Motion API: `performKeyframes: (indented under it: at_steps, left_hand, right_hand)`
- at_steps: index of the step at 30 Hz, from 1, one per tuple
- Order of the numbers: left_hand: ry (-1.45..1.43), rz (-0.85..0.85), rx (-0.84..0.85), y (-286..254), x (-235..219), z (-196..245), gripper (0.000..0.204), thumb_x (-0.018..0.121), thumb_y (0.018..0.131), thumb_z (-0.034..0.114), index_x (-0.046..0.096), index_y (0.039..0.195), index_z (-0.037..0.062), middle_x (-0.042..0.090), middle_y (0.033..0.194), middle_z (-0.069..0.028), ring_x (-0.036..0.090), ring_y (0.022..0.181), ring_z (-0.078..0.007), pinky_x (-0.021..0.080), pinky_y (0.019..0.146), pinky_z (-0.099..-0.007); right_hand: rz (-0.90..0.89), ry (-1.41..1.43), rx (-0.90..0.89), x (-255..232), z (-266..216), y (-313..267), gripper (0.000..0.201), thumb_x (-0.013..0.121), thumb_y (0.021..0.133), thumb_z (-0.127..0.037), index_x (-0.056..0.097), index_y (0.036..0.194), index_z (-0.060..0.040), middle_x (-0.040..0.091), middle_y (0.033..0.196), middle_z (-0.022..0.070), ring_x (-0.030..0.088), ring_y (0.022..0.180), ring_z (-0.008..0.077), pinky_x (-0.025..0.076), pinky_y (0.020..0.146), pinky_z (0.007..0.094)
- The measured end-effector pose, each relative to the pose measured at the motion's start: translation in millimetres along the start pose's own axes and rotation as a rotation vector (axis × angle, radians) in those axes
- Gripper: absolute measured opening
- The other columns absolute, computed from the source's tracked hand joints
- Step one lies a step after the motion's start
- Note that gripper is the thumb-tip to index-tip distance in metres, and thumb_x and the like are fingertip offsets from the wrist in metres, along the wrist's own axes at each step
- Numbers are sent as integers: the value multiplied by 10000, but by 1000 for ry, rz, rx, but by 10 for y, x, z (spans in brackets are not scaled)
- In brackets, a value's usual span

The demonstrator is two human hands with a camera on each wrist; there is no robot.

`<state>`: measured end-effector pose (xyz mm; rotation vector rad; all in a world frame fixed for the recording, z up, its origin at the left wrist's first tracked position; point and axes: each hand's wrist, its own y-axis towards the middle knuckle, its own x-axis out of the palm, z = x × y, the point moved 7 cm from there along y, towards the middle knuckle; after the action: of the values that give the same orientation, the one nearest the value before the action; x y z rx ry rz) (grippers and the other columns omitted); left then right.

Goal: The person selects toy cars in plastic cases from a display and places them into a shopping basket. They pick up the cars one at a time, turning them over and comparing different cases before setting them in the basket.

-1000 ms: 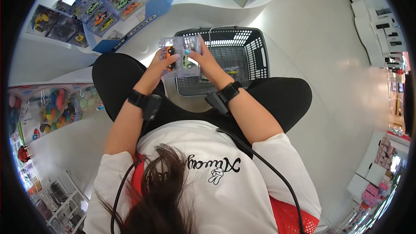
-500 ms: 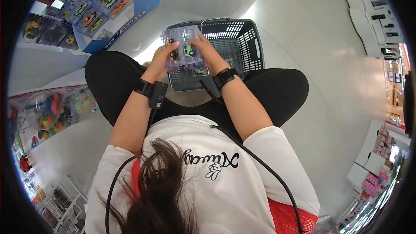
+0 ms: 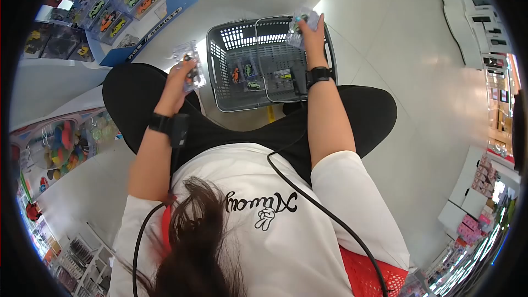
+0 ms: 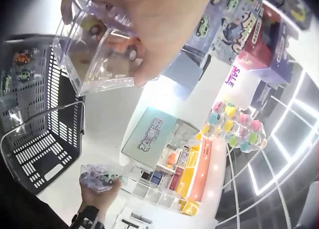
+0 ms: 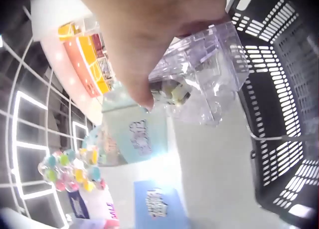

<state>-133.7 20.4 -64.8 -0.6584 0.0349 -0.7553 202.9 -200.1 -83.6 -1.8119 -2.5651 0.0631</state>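
In the head view the left hand (image 3: 175, 82) grips a clear plastic case (image 3: 193, 74) just left of the dark basket (image 3: 215, 91); its orange toy car (image 4: 122, 44) shows in the left wrist view. My right hand (image 3: 313, 38) holds another clear case (image 3: 297, 34) over the basket's far right corner. A green toy car (image 5: 172, 92) is inside that case in the right wrist view, with the thumb against it. Several small packaged cars, among them an orange one (image 3: 236, 74) and a green one (image 3: 253, 84), lie in the basket.
A blue display box (image 3: 176, 10) with packaged cars stands on the white shelf at upper left. A teal box (image 4: 149, 136) sits on the curved white shelf beyond the basket. Both knees flank the basket, and its thin handle (image 3: 257, 58) lies across it.
The hands were together on the cases and have moved apart, one case in each. The right hand went right and away from the body, the left hand left, uncovering the basket's inside.
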Motion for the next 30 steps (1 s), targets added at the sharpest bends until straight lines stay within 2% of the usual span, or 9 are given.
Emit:
performKeyframes:
  at_steps: [3, 6, 9, 11, 12, 13, 18, 22, 30]
  left_hand:
    - [-45, -25, -93, 193, 298, -230, 337, 671, 843, 353, 608, 911, 30, 559, 692, 4, 539, 546, -85, 452, 525, -231]
    - [341, 25, -119, 621, 275, -719, 472, 722, 760, 438, 616, 891, -2, 587, 716, -29, 538, 535, -113, 446, 518, -262]
    - [470, 74, -117, 871, 415, -1155, 677, 769, 718, 395, 478, 1101, -81, 590, 844, -102, 586, 656, -152, 479, 558, -276]
    - [362, 97, -17, 787, 618, -1280, 891, 797, 694, 337, 291, 1269, -118, 549, 1070, -203, 615, 861, -232, 531, 672, -303]
    - [471, 51, -20, 1219, 491, -1794, 1020, 807, 689, 297, 153, 1354, -118, 450, 1239, -262, 581, 1018, -296, 539, 776, -315]
    - [523, 11, -110, 983, 664, -1601, 1076, 804, 689, 314, 108, 1387, -120, 439, 1269, -295, 552, 1086, -345, 504, 870, -353]
    - [894, 57, 46, 1288, 665, -1922, 1084, 780, 706, 327, 76, 1421, -82, 406, 1296, -337, 432, 1219, -431, 349, 1050, -432]
    - [1011, -10, 3, 1463, 565, -2137, 1091, 782, 693, 313, 70, 1434, -55, 396, 1304, -326, 423, 1214, -451, 365, 1037, -439]
    - [1247, -27, -208, 1748, 581, -2434, 1020, 778, 706, 263, 124, 1462, 60, 455, 1243, -278, 463, 1186, -413, 408, 995, -450]
  right_hand:
    - [76, -487, 102, -100, 706, -187, 1015, 751, 704, -387, 199, 1456, 12, 495, 1280, 314, 504, 1201, 381, 408, 995, 364]
    - [80, -725, 401, -378, 1388, -506, 1055, 764, 640, -459, 218, 1475, -113, 520, 1248, 306, 515, 1176, 412, 412, 997, 422]
    - [-21, -965, 659, -475, 1532, -782, 1016, 758, 644, -457, 223, 1482, -250, 449, 1337, 268, 473, 1220, 415, 396, 999, 502]
    - [-115, -1098, 615, -371, 1614, -752, 996, 763, 646, -456, 237, 1476, -288, 444, 1326, 236, 480, 1193, 410, 407, 964, 527]
    - [-151, -1161, 572, -258, 1433, -774, 994, 765, 648, -456, 239, 1475, -288, 461, 1303, 230, 491, 1178, 403, 413, 954, 523]
    - [-189, -1223, 529, -154, 1347, -779, 993, 767, 650, -457, 241, 1475, -289, 477, 1281, 225, 502, 1162, 397, 420, 944, 519]
    - [-421, -1436, 343, 163, 1599, -739, 1000, 785, 659, -442, 232, 1478, -286, 499, 1253, 178, 519, 1145, 371, 445, 910, 503]
    - [-680, -1459, 368, 371, 1942, -842, 1023, 786, 650, -412, 210, 1481, -256, 498, 1267, 220, 530, 1150, 390, 444, 926, 524]
    - [-880, -1606, 320, 613, 2575, -1018, 608, 646, 816, -205, 384, 1360, -135, 513, 1265, 134, 496, 1195, 313, 398, 966, 506]
